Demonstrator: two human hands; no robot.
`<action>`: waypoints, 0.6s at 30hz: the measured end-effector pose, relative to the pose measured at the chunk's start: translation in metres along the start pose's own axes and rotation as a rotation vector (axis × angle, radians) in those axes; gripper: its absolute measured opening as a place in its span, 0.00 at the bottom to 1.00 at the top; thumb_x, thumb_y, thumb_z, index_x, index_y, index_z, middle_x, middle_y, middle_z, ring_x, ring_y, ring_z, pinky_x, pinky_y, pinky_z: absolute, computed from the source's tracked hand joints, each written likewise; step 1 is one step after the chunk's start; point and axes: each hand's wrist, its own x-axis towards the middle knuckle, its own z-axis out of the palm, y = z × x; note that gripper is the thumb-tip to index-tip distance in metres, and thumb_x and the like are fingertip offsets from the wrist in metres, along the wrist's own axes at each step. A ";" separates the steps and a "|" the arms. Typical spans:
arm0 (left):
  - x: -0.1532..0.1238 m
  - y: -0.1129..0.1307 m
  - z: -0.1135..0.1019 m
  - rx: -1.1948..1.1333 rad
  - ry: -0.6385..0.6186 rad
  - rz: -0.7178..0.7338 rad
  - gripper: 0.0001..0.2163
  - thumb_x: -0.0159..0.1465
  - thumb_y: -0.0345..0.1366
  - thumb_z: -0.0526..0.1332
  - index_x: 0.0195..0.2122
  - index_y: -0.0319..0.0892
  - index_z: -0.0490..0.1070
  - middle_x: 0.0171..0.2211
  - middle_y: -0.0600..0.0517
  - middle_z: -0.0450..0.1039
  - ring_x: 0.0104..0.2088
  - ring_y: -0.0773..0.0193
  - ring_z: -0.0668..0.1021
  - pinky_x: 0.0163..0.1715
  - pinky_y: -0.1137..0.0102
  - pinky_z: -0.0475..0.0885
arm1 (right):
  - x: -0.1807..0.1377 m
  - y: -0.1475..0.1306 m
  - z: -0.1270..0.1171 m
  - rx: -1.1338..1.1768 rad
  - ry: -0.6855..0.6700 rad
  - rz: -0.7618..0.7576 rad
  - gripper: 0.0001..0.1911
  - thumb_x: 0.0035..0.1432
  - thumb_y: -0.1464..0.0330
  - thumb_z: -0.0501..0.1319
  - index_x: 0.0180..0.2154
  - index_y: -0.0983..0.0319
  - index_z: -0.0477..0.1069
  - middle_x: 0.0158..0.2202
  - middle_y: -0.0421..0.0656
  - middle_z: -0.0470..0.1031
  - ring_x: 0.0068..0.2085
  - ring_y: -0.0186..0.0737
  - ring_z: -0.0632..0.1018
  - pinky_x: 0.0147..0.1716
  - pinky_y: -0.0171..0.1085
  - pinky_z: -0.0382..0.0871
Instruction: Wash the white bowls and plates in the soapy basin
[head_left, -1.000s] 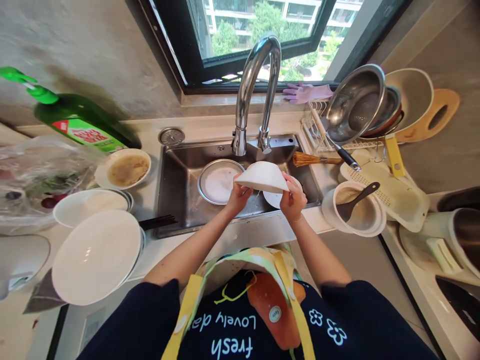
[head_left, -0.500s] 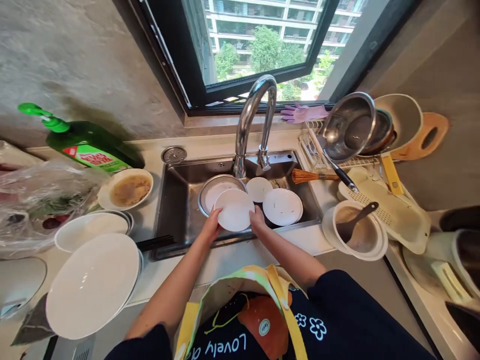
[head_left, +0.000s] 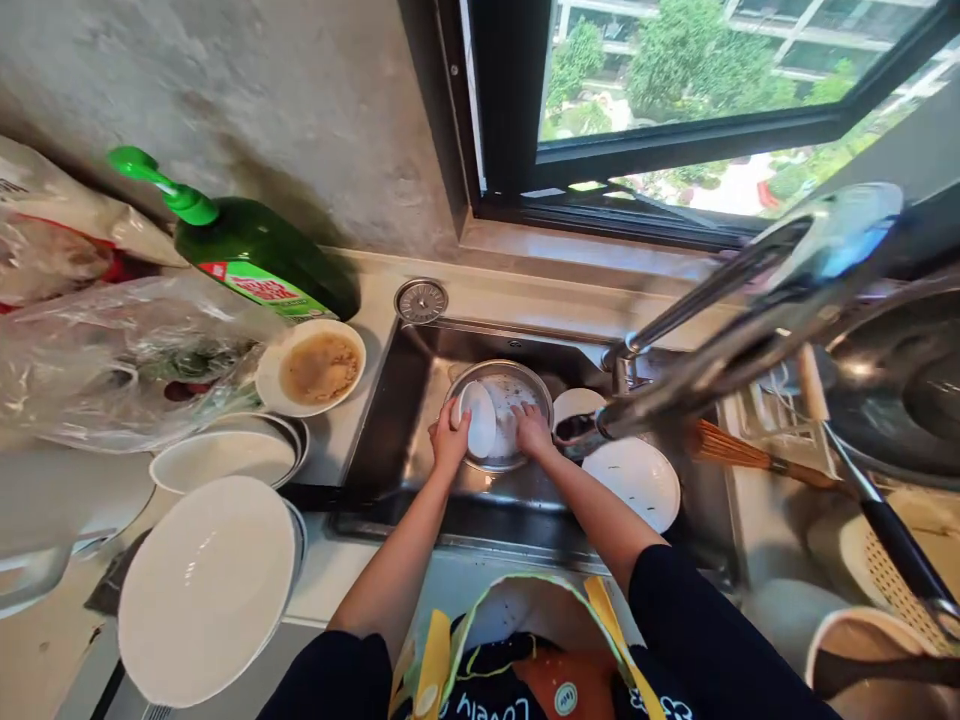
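Note:
My left hand [head_left: 450, 440] is closed on the rim of a white dish [head_left: 478, 422], tilted steeply over a round metal basin [head_left: 501, 466]. Cloudy water with dark specks lies in the basin. Over the basin's right side, my right hand [head_left: 531, 430] has its fingers apart, their tips at the water. What they touch below the surface cannot be seen. Right of the basin are a small white bowl [head_left: 577, 403] and a white plate [head_left: 634, 485] with dark bits on it, both in the steel sink [head_left: 390, 440].
A chrome faucet [head_left: 697, 375] rises over the sink's right side. Left stand stacked white plates [head_left: 206, 590], a bowl of brown liquid [head_left: 322, 368] and a green pump bottle [head_left: 262, 255]. A brush [head_left: 750, 455] lies at right, near a pot [head_left: 862, 650].
The view has shifted left and closer. My right hand has come off the white dish and into the basin. The dish, still in my left hand, has moved over the basin and tilted.

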 end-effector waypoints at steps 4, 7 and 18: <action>0.016 -0.016 0.007 0.220 0.086 -0.035 0.24 0.59 0.48 0.57 0.56 0.47 0.65 0.40 0.46 0.73 0.48 0.53 0.70 0.51 0.58 0.63 | 0.032 0.009 0.027 -0.278 -0.163 -0.388 0.21 0.53 0.72 0.62 0.50 0.63 0.68 0.60 0.52 0.61 0.61 0.50 0.59 0.58 0.48 0.55; 0.021 -0.024 0.011 0.335 0.059 -0.047 0.24 0.60 0.49 0.58 0.56 0.47 0.65 0.38 0.46 0.72 0.47 0.54 0.69 0.51 0.59 0.63 | 0.047 0.022 0.034 -0.354 -0.208 -0.396 0.11 0.58 0.73 0.55 0.43 0.64 0.71 0.55 0.54 0.65 0.56 0.49 0.65 0.53 0.47 0.61; 0.040 -0.043 0.047 0.217 -0.122 -0.046 0.23 0.62 0.50 0.55 0.56 0.46 0.67 0.43 0.46 0.74 0.47 0.55 0.73 0.52 0.59 0.65 | 0.052 0.017 0.044 0.220 0.213 -0.153 0.23 0.54 0.65 0.57 0.52 0.64 0.60 0.45 0.50 0.71 0.44 0.44 0.74 0.44 0.43 0.71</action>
